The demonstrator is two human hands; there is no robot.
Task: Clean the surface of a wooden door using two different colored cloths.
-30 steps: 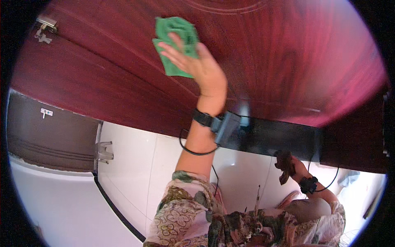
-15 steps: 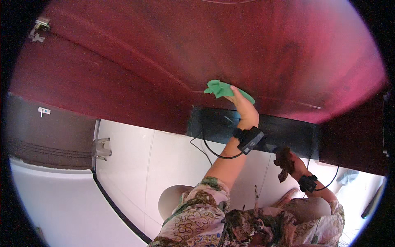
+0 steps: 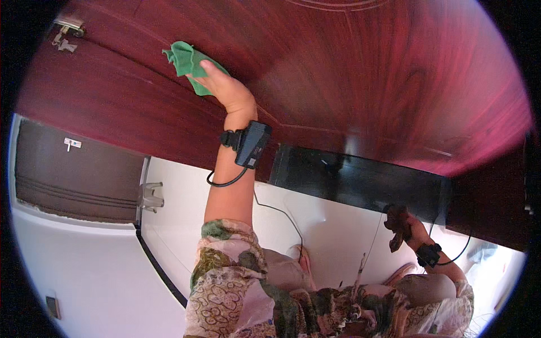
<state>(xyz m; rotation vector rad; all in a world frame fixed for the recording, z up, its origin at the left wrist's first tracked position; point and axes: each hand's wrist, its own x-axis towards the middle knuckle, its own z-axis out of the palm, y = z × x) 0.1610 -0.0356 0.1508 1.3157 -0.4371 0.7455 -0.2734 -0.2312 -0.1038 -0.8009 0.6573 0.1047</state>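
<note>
A folded green cloth (image 3: pixel 194 63) is pressed by my left hand (image 3: pixel 228 93) to the glossy dark red wooden panel (image 3: pixel 338 84). The thumb lies over the cloth, and the other fingers are partly hidden by it. Lower down on the right, my right hand (image 3: pixel 418 231) grips a crumpled dark brown cloth (image 3: pixel 398 225), held just in front of the black strip (image 3: pixel 355 177) along the panel's lower edge. Each wrist carries a strapped black device with a cable, the left one (image 3: pixel 253 145) showing its boxy body.
A metal latch (image 3: pixel 69 29) sits at the wooden panel's upper left. Beyond the pale floor (image 3: pixel 180 197), on the left, are a brown door (image 3: pixel 79 169) with a handle and a small grey stool (image 3: pixel 151 197). My patterned sleeve and knees fill the lower part.
My left hand has slid the green cloth up and to the left over the wooden panel. My right hand stays low with the brown cloth, almost unmoved.
</note>
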